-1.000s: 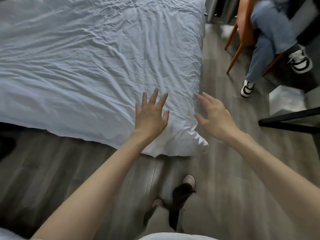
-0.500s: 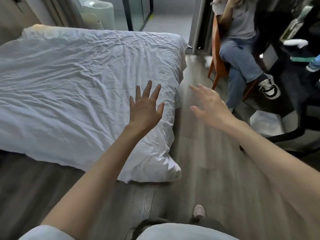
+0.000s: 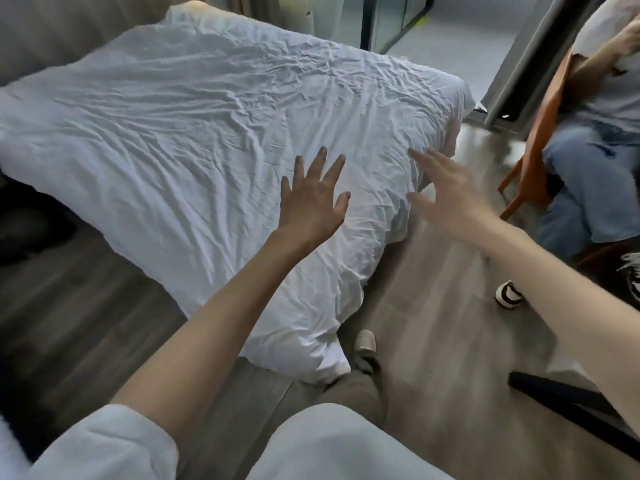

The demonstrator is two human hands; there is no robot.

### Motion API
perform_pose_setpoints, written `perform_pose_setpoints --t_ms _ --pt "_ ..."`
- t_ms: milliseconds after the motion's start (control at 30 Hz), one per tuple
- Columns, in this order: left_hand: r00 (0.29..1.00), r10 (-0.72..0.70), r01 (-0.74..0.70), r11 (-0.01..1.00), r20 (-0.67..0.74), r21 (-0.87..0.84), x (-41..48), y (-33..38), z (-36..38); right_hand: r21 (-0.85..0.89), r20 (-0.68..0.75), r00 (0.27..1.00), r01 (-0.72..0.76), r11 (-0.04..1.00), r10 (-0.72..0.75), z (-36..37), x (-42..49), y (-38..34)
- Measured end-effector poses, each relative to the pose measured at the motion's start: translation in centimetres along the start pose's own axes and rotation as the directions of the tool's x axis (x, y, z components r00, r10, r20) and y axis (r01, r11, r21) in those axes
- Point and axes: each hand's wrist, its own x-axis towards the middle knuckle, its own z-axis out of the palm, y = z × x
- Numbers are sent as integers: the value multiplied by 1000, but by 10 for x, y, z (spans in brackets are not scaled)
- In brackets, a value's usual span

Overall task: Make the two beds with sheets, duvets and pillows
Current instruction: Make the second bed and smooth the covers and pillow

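Hands both empty, spread over white duvet at bed's right edge.
Left hand [image 3: 313,199]: fingers straight and splayed, palm down on or just above the duvet [image 3: 194,133], a little in from that edge; can't tell if it touches. Right hand [image 3: 446,195]: blurred, fingers loose and spread, gripping nothing, fingertips over the duvet's edge, palm over the wood floor [image 3: 433,323]. Duvet is wrinkled and covers the whole bed top. Its near right corner hangs down to the floor just beside the wearer's shoe [image 3: 364,341]; its far right corner is near the glass door [image 3: 391,19]. Seated person in jeans [image 3: 588,168] on orange chair [image 3: 538,143], right of the bed and apart from it. Black bar [image 3: 561,396] low at lower right.
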Motion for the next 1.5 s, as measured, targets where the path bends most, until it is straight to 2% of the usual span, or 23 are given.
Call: perform_pose_setpoints --t_ms 267,667,900,1067,1500 --pt "985 -174 174 985 14 -2 154 -20 33 -71 96 991 98 993 -91 -11 183 41" --pt "972 -235 235 972 -6 -20 365 6 28 -98 126 977 187 977 -175 -42 409 110" --pt "960 -279 279 960 10 -3 519 55 58 -65 170 964 219 974 -205 -67 546 202" --pt "956 -286 284 958 -70 -38 630 113 72 -78 247 942 252 964 -227 -112 644 271" --pt "939 -321 322 947 -122 -8 879 180 97 -63 187 946 281 958 -265 -188 868 404"
